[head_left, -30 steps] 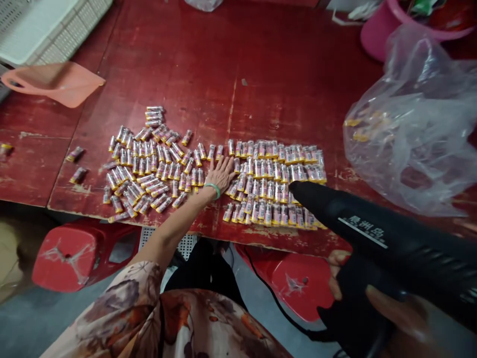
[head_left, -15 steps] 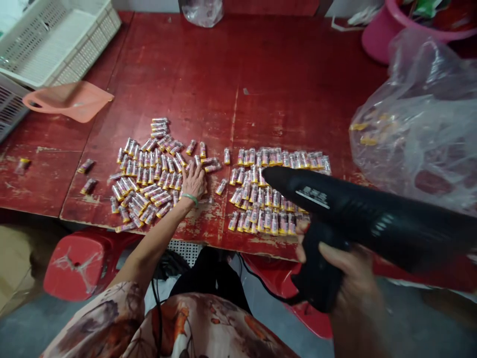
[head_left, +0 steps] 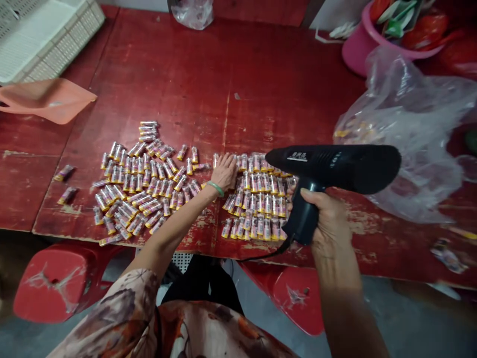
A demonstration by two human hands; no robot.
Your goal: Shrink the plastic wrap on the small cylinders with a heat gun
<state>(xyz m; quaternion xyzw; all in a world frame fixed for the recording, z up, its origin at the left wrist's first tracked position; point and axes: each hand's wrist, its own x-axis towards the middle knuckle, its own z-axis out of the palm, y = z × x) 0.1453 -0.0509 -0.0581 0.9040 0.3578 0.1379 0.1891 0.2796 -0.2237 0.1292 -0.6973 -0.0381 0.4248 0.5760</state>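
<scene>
Many small wrapped tubes with yellow ends lie on the red table. A scattered group (head_left: 139, 174) is on the left, and closer rows (head_left: 261, 204) are on the right. My left hand (head_left: 224, 173), with a green bangle (head_left: 215, 188) at the wrist, rests palm down at the left edge of the rows, fingers extended over the top tubes. In my right hand (head_left: 316, 214) is the handle of a black heat gun or dryer (head_left: 335, 161), held over the right end of the rows, its nozzle pointing left. The cord hangs from the handle.
The red table (head_left: 167, 64) also bears a white crate (head_left: 55, 49), an orange scoop (head_left: 55, 102), a pink tub (head_left: 354, 49) and a large clear bag (head_left: 410, 124). Red stools (head_left: 55, 283) stand beneath the near edge.
My left hand has moved right from the scattered tubes to the rows. The black tool in my right hand is now more level and farther from the camera. The view has shifted right.
</scene>
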